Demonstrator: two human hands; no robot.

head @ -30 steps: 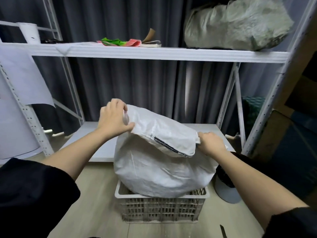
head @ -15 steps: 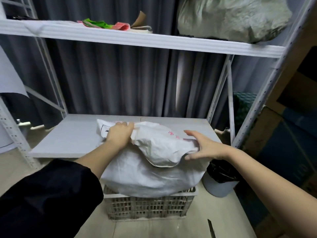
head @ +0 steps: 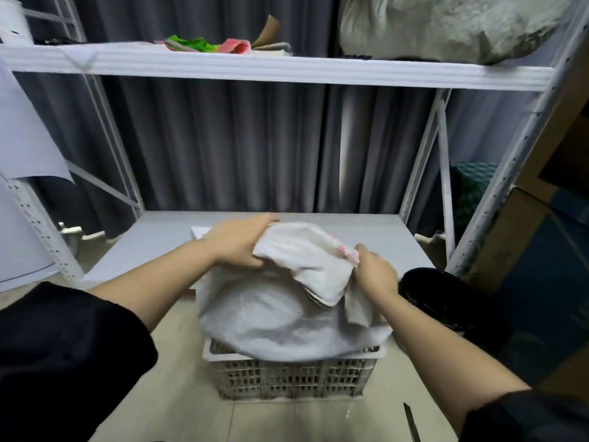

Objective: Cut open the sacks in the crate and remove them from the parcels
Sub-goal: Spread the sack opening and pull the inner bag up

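Note:
A bulging white woven sack (head: 274,327) fills a pale slatted plastic crate (head: 293,378) on the floor. Its loose top flap (head: 306,260), with a pink printed edge, is bunched up above the sack. My left hand (head: 239,247) grips the left end of the flap, thumb underneath. My right hand (head: 374,272) pinches the flap's right end by the pink edge. The parcels inside are hidden. A dark blade (head: 411,422) lies on the floor at the lower right, away from both hands.
A white metal rack stands behind the crate, with a low shelf (head: 153,244) and an upper shelf (head: 287,68) bearing a large grey sack (head: 446,23) and coloured scraps (head: 204,44). A bin with a black liner (head: 446,298) sits right of the crate. Cardboard boxes (head: 548,250) stand at right.
My right hand has gone from resting flat on the flap to pinching its right end. The flap is gathered tighter between both hands. The camera has tipped slightly.

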